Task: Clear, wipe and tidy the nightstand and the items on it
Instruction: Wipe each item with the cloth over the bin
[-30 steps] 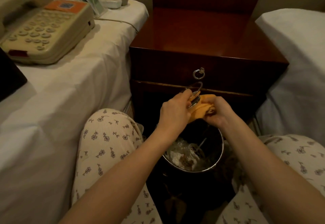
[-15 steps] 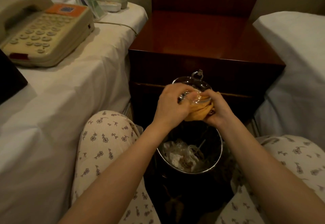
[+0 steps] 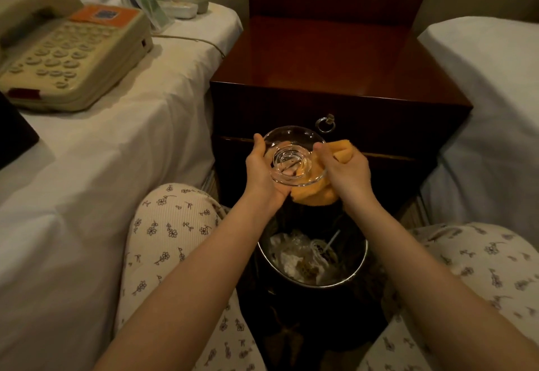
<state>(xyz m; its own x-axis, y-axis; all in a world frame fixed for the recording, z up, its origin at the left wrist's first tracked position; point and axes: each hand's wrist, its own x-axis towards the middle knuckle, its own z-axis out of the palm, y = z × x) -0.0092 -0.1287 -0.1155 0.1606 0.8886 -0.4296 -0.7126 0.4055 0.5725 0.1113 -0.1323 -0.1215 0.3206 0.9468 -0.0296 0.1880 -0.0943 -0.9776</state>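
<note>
The dish point(image 3: 294, 156) is a round, clear glass piece with a wide, shallow rim and a thick, ringed well at its centre. It is held in the air in front of the nightstand's drawer, just above the bin point(image 3: 309, 312). The left hand point(image 3: 262, 175) grips it from the left, thumb up along the rim and fingers curled beneath, where they show through the glass. The right hand point(image 3: 347, 172) is closed around a soft, bunched orange cloth point(image 3: 313, 197), which it presses against the right side and underside of the dish. One fold of the cloth sticks out past the knuckles on the far side.

The nightstand point(image 3: 335, 58) is square and made of dark red-brown wood, with a glossy top that catches the light. A small metal ring pull point(image 3: 325, 125) hangs on its drawer front. The bin is round, black and shiny with a bright metal rim, and crumpled white paper and clear wrapping lie inside.

On the left bed point(image 3: 131, 137), under a smooth white sheet, sits a cream plastic phone point(image 3: 73, 55) with rows of oval keys and an orange label. Its cord point(image 3: 189, 39) trails toward the nightstand. The right bed point(image 3: 490, 79) shows the same white cloth. Ribbed cream trousers point(image 3: 172, 225) with a small flower print cover both knees, either side of the bin
</note>
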